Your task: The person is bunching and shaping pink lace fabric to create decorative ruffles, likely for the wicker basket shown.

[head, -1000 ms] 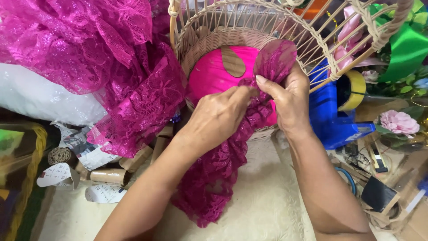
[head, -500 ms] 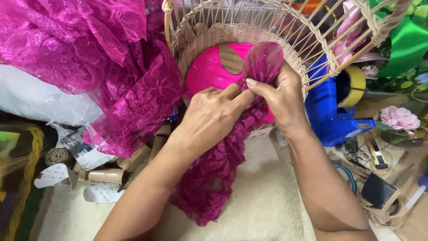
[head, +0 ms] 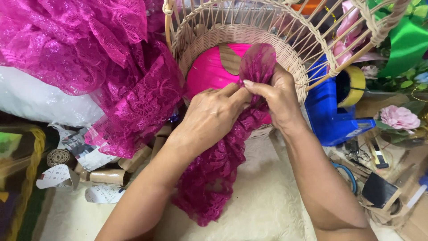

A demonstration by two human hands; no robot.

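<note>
Head view, looking down: a wicker basket (head: 285, 42) lies tipped with its mouth toward the person, a bright pink liner (head: 207, 73) showing inside; open cream table (head: 267, 205) lies below its rim, between the two forearms. Room narrows at the sides: a heap of magenta lace (head: 89, 58) crowds the basket's left wall, over a white bag (head: 40, 105) and cardboard tubes (head: 107, 176); a blue tape dispenser (head: 330, 111) with a yellow roll sits just beside the right wall, with a pink fabric flower (head: 399, 118) and green ribbon (head: 405, 44) further right.

A strip of dark magenta lace (head: 209, 178) is gathered at the basket's near rim; its upper end fans up against the liner, its tail hangs down onto the table between the arms. Left hand (head: 209, 118): fingers pressed together, pinching the gathered lace at the rim. Right hand (head: 278, 100): thumb and forefinger pinching the same gather from the other side; the two hands touch at the fingertips.
</note>
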